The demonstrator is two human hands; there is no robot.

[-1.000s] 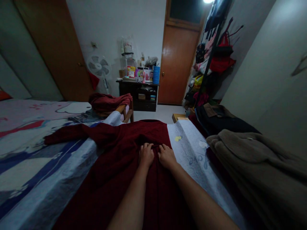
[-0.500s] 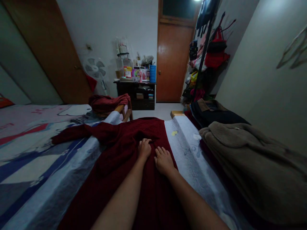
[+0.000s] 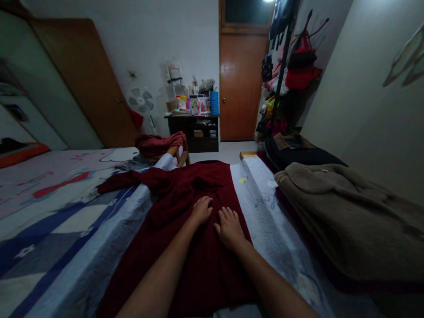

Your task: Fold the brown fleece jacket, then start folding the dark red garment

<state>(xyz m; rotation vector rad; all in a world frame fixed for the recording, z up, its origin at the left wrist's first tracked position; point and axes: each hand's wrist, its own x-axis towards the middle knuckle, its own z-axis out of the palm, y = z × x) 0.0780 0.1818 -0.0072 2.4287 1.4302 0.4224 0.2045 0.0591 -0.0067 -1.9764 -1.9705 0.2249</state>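
Note:
A dark red long-sleeved garment (image 3: 198, 274) lies spread on the bed, one sleeve (image 3: 122, 179) stretched out to the left. On its upper part rests my left hand (image 3: 202, 210), open, the fingers together and slightly bent over the cloth. To the right of it, my right hand (image 3: 229, 227) lies flat on the same cloth, its fingers stretched and a little apart. Shallow wrinkles show in the fabric beyond the hands. Neither hand grips anything that I can see.
Folded clothes lie along the right side, with a brown fleece garment (image 3: 334, 207) on top. A patterned quilt (image 3: 69, 247) covers the left of the bed. Reddish cloth (image 3: 159, 145) hangs on a wooden bed end. Farther back are a fan (image 3: 141, 102), a dark cabinet (image 3: 195, 143) and a door (image 3: 243, 88).
Both hands have slid slightly toward me over the garment, and my left fingers lie flatter. The view has turned a little left.

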